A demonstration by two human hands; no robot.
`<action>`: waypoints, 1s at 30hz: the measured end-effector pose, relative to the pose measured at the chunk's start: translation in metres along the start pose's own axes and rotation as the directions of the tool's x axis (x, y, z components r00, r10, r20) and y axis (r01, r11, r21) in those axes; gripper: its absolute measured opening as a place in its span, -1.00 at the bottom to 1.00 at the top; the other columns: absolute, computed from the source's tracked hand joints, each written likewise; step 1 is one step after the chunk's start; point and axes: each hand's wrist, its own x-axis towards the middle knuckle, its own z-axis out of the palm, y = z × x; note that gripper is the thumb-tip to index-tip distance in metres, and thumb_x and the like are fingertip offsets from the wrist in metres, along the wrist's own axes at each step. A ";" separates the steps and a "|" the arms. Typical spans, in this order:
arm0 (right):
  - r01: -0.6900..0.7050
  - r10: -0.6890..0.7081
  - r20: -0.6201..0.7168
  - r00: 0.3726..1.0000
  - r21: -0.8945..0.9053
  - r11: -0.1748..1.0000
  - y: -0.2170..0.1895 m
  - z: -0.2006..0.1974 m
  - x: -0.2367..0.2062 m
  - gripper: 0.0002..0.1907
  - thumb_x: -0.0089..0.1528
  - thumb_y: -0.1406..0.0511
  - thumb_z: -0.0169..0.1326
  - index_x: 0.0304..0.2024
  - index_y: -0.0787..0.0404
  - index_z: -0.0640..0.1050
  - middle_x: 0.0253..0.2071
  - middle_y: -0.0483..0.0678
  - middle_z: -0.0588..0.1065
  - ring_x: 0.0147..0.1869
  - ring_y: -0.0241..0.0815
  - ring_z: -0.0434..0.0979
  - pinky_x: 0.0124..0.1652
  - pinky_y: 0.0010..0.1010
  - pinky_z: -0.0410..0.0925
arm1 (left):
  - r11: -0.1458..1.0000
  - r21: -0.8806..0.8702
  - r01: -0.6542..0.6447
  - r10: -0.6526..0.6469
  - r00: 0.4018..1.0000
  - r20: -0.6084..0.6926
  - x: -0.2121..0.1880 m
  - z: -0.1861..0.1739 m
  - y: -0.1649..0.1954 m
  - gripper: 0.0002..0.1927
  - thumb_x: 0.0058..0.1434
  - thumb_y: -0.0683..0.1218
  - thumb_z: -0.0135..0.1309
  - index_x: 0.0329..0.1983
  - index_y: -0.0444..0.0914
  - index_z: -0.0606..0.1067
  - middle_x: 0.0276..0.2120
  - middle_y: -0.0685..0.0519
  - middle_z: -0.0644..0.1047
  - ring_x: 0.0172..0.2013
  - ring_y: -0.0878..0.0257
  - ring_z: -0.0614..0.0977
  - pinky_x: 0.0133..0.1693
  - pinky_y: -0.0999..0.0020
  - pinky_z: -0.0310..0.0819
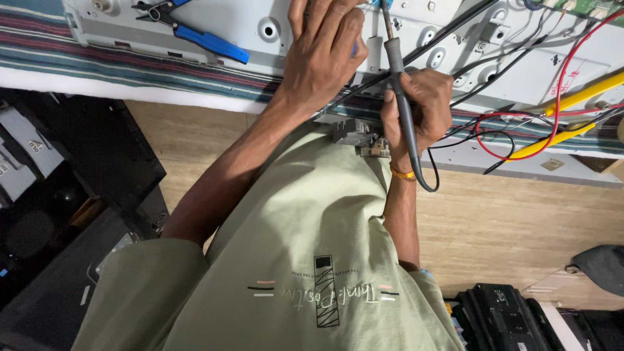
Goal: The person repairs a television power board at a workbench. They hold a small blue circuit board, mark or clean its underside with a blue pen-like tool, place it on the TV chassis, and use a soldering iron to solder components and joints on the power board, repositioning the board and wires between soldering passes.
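Striped cloth [130, 62] covers the bench as the right hand [419, 107] clenches a grey soldering iron [400, 84] over the white metal chassis [273, 19]; the left hand [322, 55] presses there, possibly pinching something blue.

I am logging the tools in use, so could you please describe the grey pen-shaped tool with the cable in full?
The grey pen-shaped tool with a thin metal tip looks like plastic with a rubbery grip. The right hand grips its middle, tip pointing up at the white metal panel. A black cable leaves its lower end and loops past the wrist. Whether the tip touches anything is hidden.
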 end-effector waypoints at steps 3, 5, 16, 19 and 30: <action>0.004 -0.004 -0.002 1.000 -0.013 1.000 0.000 0.001 0.001 -0.84 0.27 0.47 0.25 -0.12 0.37 0.56 -0.18 0.08 0.53 -0.02 0.00 0.49 0.02 -0.25 0.37 | 1.000 -0.002 0.006 -0.006 1.000 0.007 0.001 -0.001 0.001 -0.67 0.29 -0.27 0.19 0.10 -0.30 0.42 0.23 -0.02 0.41 0.32 0.05 0.36 0.35 -0.12 0.03; 0.007 -0.007 -0.001 1.000 -0.018 1.000 0.000 0.001 0.001 -0.84 0.26 0.47 0.25 -0.13 0.37 0.56 -0.18 0.07 0.53 -0.02 0.01 0.49 0.02 -0.24 0.37 | 1.000 -0.001 0.011 -0.011 1.000 0.008 0.002 -0.002 0.001 -0.68 0.29 -0.27 0.19 0.09 -0.30 0.43 0.21 -0.01 0.42 0.30 0.05 0.37 0.34 -0.12 0.04; 0.010 -0.010 0.007 1.000 -0.012 1.000 -0.002 0.001 0.002 -0.84 0.26 0.48 0.26 -0.13 0.37 0.56 -0.18 0.07 0.53 -0.02 0.01 0.48 0.01 -0.24 0.37 | 1.000 -0.022 0.018 -0.017 0.999 0.033 0.003 -0.006 0.002 -0.68 0.32 -0.20 0.20 0.10 -0.29 0.43 0.12 0.00 0.43 0.22 0.07 0.40 0.30 -0.08 0.05; 0.008 -0.007 0.008 1.000 -0.017 1.000 -0.002 0.001 0.002 -0.84 0.26 0.47 0.26 -0.14 0.37 0.56 -0.17 0.07 0.53 -0.02 0.01 0.49 0.01 -0.24 0.36 | 0.999 -0.008 0.043 -0.042 0.998 0.040 0.004 -0.005 0.003 -0.69 0.29 -0.21 0.20 0.07 -0.28 0.43 0.09 0.02 0.44 0.20 0.08 0.41 0.28 -0.06 0.07; 0.010 -0.009 0.025 1.000 -0.023 1.000 -0.002 0.000 0.001 -0.85 0.28 0.45 0.25 -0.12 0.34 0.56 -0.16 0.06 0.54 -0.01 0.00 0.48 0.01 -0.24 0.37 | 1.000 -0.001 -0.003 0.003 1.000 -0.005 0.006 -0.008 0.002 -0.70 0.29 -0.25 0.19 0.06 -0.29 0.43 0.08 0.01 0.43 0.20 0.09 0.42 0.28 -0.05 0.06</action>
